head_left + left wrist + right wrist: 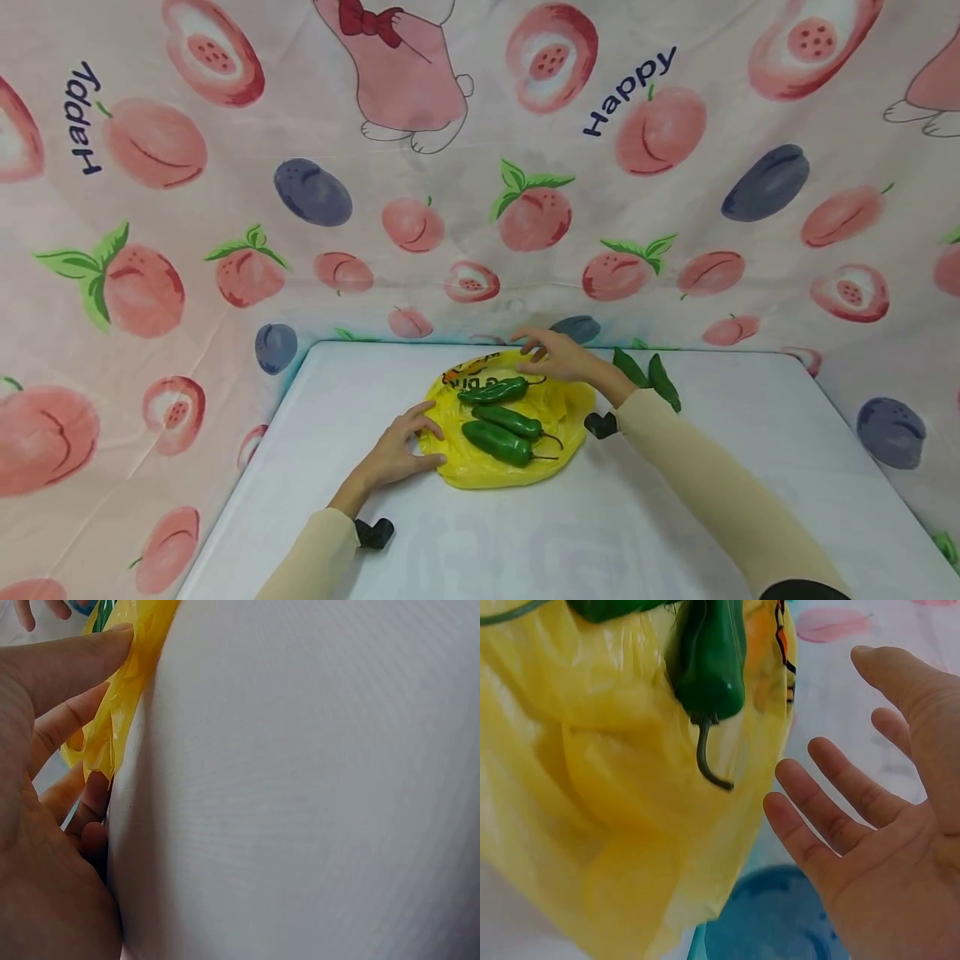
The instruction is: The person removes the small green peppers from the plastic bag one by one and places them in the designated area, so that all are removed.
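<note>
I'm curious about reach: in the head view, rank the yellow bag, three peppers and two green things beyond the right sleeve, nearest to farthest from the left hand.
1. Yellow bag: against the left hand.
2. Three peppers: lying on the bag.
3. Two green things: right of the bag, beyond the right sleeve.

The desk [675,533] is white. Near its far edge, a yellow bag [564,410] with black and orange print carries three green peppers [497,442]; two more green pods [664,383] lie toward the far right corner. Beyond that edge, a pinkish cloth [472,179] is patterned with pink and dark blue fruit and green leaves. Both sleeves [697,467] are cream.
</note>
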{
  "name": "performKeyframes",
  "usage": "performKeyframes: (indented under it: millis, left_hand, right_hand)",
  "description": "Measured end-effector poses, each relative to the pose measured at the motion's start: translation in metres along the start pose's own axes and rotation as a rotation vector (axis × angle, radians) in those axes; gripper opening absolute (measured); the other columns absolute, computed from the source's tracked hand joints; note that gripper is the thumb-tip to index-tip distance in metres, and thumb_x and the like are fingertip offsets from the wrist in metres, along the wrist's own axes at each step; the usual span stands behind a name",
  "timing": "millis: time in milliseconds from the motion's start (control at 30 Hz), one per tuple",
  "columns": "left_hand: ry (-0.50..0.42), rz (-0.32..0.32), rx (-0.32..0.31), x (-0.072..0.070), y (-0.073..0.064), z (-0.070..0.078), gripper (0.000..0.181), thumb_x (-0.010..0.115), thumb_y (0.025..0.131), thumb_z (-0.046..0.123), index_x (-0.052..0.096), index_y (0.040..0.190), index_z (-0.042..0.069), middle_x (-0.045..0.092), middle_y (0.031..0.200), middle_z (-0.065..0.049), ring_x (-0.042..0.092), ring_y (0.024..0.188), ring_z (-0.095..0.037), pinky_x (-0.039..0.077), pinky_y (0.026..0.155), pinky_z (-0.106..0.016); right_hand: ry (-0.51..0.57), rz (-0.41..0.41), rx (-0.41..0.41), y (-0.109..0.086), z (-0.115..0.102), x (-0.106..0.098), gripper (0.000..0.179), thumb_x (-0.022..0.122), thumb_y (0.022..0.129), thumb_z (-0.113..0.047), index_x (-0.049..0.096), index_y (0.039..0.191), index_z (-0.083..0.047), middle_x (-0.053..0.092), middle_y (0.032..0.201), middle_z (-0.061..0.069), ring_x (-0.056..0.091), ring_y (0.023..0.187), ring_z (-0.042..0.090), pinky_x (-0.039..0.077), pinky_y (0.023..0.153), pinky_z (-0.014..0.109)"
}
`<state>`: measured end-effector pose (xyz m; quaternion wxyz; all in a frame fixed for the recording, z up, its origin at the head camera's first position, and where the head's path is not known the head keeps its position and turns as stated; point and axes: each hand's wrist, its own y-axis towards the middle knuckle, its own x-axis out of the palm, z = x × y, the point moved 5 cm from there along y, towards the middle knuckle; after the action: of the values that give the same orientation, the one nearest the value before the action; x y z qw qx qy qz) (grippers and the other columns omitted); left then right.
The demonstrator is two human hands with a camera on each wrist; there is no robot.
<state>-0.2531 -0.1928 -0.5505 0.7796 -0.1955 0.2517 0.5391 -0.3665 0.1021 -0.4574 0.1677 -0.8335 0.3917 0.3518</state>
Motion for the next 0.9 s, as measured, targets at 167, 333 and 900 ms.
performKeyframes:
  millis: [167, 333, 900]
  left_hand:
    - [0.000, -0.003, 0.003, 0.000, 0.000, 0.001, 0.026, 0.086, 0.083, 0.033, 0.069, 0.102, 0.030, 0.035, 0.165, -0.004, 0.023, 0.153, -0.038, 0.015, 0.120, -0.068]
    - [0.003, -0.004, 0.000, 0.000, 0.000, 0.001, 0.026, 0.086, 0.084, 0.032, 0.069, 0.103, 0.030, 0.034, 0.165, -0.004, 0.023, 0.153, -0.038, 0.015, 0.120, -0.067]
    - [-0.005, 0.001, 0.018, -0.001, 0.000, 0.001, 0.026, 0.086, 0.083, 0.032, 0.069, 0.103, 0.030, 0.035, 0.165, -0.005, 0.025, 0.152, -0.038, 0.016, 0.119, -0.068]
  right_hand:
    - [0.027, -0.046, -0.011, 0.009, -0.007, 0.013, 0.054, 0.071, 0.099, -0.022, 0.050, 0.147, -0.011, 0.059, 0.135, 0.023, 0.064, 0.116, 0.038, 0.057, 0.093, 0.047]
    - [0.008, -0.087, 0.000, 0.016, -0.009, 0.026, 0.050, 0.070, 0.099, -0.020, 0.052, 0.146, -0.013, 0.060, 0.135, 0.024, 0.063, 0.117, 0.038, 0.057, 0.094, 0.048]
    - [-0.046, -0.142, 0.031, 0.030, -0.003, 0.051, 0.050, 0.073, 0.097, -0.016, 0.056, 0.144, -0.013, 0.064, 0.130, 0.021, 0.065, 0.115, 0.036, 0.055, 0.098, 0.047]
